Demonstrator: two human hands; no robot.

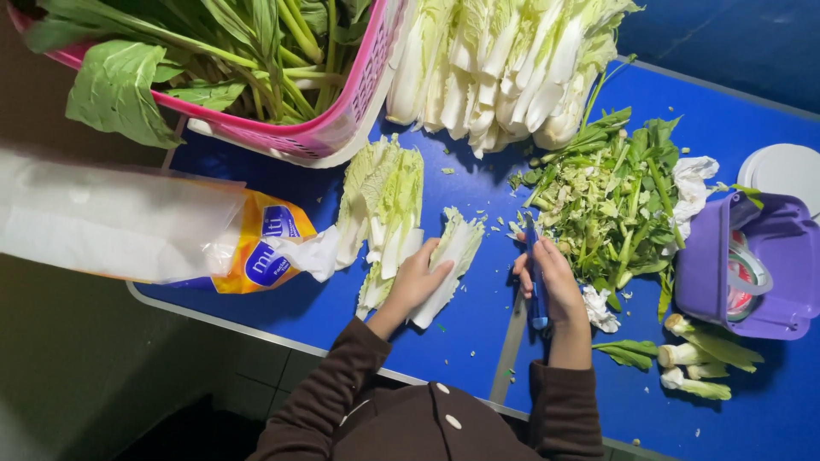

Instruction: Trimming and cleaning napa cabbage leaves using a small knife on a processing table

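Note:
My left hand [416,279] lies on a cut strip of napa cabbage [452,256] that rests on the blue table [478,333]. Just left of it sits a larger cut cabbage piece [382,209]. My right hand [551,280] grips a blue-handled knife [535,273], blade pointing away from me, beside a heap of chopped green scraps [611,201]. Several whole cabbage wedges [504,64] are stacked at the far edge.
A pink basket [342,119] of leafy greens stands at the top left. A plastic bag with a yellow and blue package [256,252] lies at the left. A purple tub [752,269] sits at the right, with trimmed stems [696,358] below it.

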